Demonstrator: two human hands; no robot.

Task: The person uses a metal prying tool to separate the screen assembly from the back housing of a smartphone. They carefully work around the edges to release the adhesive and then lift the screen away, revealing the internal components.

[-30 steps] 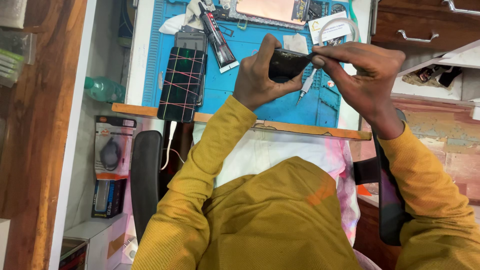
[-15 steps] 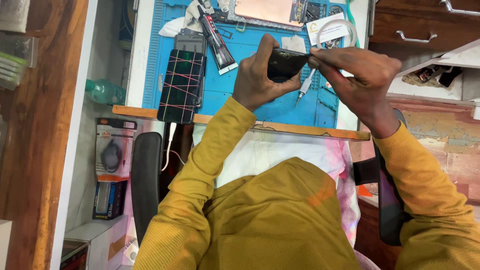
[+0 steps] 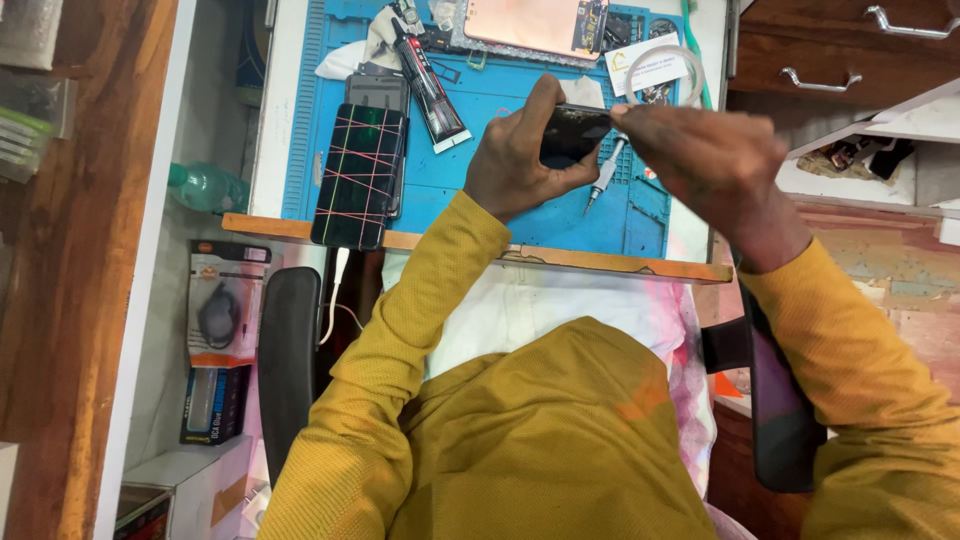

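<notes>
I see my left hand wrapped around a dark phone, thumb up along its near edge and fingers behind it, holding it tilted above the blue mat on the counter. My right hand comes in from the right with its fingers curled down over the phone's right end; it touches the phone and seems to pinch it, though I cannot see how the fingertips lie. A screwdriver hangs tip-down just under the phone, between my hands; which hand holds it I cannot tell. To the left on the mat lies a second phone, bound crosswise with red bands, overhanging the counter's edge. A glue tube lies beside it, and a copper-coloured panel sits at the far edge.
</notes>
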